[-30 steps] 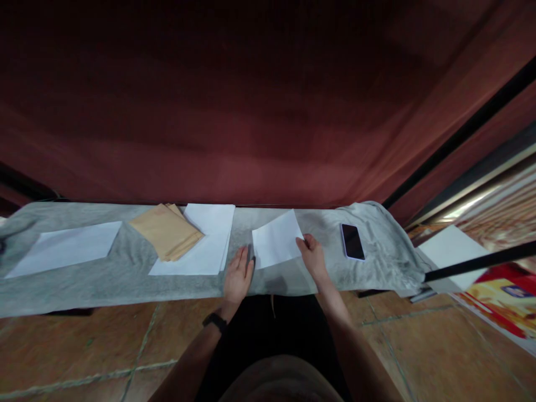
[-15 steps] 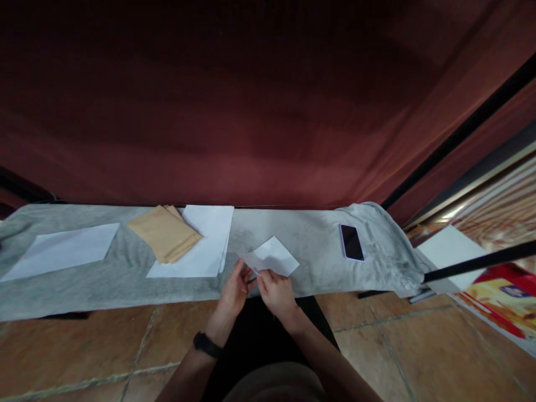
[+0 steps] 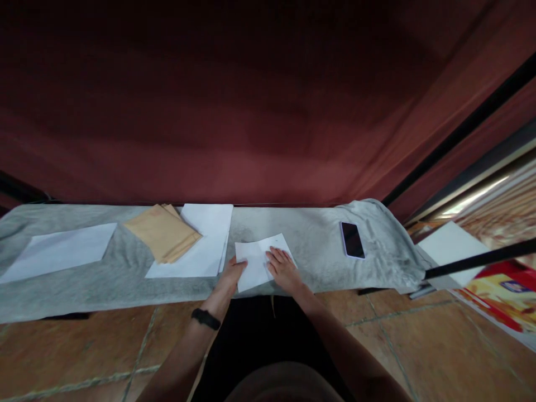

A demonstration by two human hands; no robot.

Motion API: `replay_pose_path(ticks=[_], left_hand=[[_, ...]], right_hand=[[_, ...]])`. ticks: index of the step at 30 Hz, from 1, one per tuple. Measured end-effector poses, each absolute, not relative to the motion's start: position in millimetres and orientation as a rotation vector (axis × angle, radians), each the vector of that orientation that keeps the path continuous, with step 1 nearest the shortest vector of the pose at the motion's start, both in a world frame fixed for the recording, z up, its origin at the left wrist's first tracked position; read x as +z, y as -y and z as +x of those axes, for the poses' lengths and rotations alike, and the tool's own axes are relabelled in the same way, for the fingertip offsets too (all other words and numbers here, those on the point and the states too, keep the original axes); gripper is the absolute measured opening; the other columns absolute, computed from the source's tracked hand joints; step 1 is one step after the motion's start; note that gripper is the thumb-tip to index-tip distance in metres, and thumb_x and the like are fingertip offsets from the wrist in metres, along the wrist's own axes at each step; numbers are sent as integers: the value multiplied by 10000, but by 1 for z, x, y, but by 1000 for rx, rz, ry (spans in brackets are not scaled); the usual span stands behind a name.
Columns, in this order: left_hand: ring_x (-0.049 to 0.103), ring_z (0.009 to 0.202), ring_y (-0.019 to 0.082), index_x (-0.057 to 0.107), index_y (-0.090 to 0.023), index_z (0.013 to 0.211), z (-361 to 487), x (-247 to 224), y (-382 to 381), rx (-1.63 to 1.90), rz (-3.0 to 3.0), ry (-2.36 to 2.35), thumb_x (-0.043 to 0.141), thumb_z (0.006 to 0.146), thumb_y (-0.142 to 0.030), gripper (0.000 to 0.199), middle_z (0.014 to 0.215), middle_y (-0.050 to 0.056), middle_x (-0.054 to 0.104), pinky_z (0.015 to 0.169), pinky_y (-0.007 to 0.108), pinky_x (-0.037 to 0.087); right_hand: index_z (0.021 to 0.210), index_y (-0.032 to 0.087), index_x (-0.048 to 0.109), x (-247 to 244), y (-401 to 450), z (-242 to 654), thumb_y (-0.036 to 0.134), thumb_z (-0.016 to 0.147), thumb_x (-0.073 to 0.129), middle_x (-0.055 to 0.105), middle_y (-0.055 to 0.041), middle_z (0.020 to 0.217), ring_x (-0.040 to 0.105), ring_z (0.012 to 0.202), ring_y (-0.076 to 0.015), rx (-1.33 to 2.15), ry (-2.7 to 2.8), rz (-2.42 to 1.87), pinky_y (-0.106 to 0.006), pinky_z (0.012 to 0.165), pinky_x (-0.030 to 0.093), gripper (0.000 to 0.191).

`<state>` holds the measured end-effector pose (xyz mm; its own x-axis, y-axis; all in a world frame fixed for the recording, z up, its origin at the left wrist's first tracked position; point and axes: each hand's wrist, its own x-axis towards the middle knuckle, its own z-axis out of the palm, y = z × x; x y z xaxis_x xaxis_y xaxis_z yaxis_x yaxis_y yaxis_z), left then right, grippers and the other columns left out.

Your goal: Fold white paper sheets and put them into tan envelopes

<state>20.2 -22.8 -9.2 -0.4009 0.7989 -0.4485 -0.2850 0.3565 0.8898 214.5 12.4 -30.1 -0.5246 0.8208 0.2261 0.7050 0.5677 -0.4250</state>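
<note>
A white sheet of paper (image 3: pixel 253 267) with a crease lies spread before me near the front edge of the cloth-covered surface. Its left edge is pinched in my left hand (image 3: pixel 231 276), the thumb on top and the other fingers mostly hidden. My right hand (image 3: pixel 285 271) rests flat on the sheet's right half, fingers spread and holding nothing. Left of these hands, a stack of white paper (image 3: pixel 215 237) lies partly under several brown envelopes (image 3: pixel 165 231).
Another white sheet (image 3: pixel 62 251) is at the far left on the grey cloth (image 3: pixel 259 220). To the right lies a phone (image 3: pixel 352 240). Black bars (image 3: pixel 477 259) and a red and yellow package (image 3: pixel 506 298) are beyond the right end. A dark red wall (image 3: pixel 251 139) rises behind.
The folded paper has been opened out into a wider sheet. My right hand has gone from gripping its edge to lying flat on it; my left hand has shifted slightly left.
</note>
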Motion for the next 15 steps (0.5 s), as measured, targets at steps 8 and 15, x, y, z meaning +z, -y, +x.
replay_pose_path(ticks=[8, 15], left_hand=[[718, 822, 260, 698, -156, 1016, 16, -23, 15, 1334, 624, -1709, 672, 649, -190, 370, 887, 77, 762, 796, 375, 587], [716, 864, 257, 689, -170, 985, 8, -26, 5, 1323, 817, -1825, 672, 691, -251, 305, 894, 78, 765, 831, 370, 582]], right_hand=[[1520, 120, 462, -42, -50, 231, 348, 1048, 443, 416, -143, 1593, 423, 1459, -313, 90, 2383, -1495, -525, 1226, 275, 524], [1492, 198, 513, -45, -26, 196, 364, 1051, 438, 414, -93, 1609, 411, 1469, -290, 114, 2391, -1319, -495, 1222, 293, 478]])
